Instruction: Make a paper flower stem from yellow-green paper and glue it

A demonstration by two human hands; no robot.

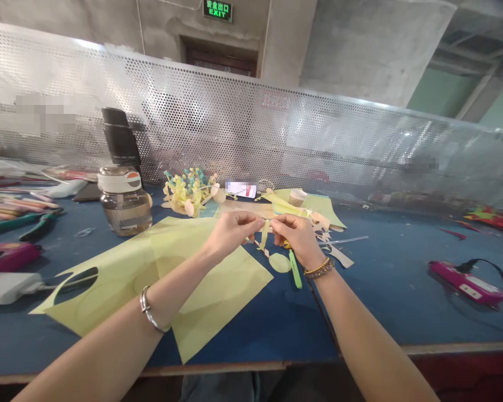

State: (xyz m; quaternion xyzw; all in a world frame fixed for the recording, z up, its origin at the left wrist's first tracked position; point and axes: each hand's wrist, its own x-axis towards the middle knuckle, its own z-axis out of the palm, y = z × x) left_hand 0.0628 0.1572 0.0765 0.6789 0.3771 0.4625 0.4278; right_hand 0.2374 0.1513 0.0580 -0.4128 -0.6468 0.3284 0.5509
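Both hands meet above the middle of the blue table. My left hand [237, 228] pinches one side of a small pale-yellow paper strip [265, 234], thumb against forefinger. On its other side, my right hand [295, 233] pinches too, its lower fingers curled in. The strip hangs down between the fingertips; its upper end is partly hidden by them. Just below lies a pale-yellow oval paper piece [280, 263], beside a green cutter-like tool [295, 269]. Large yellow-green paper sheets [218, 296] spread under and left of my left forearm, one with a round hole cut out.
A drink jar [124, 209] and a black bottle [119, 137] stand at the left. Yellow and teal paper flowers [188, 192] sit behind my hands, near a lit phone [241, 189]. Paper scraps [339, 255] and a purple power strip [467, 283] lie right. A perforated metal panel [243, 128] borders the back.
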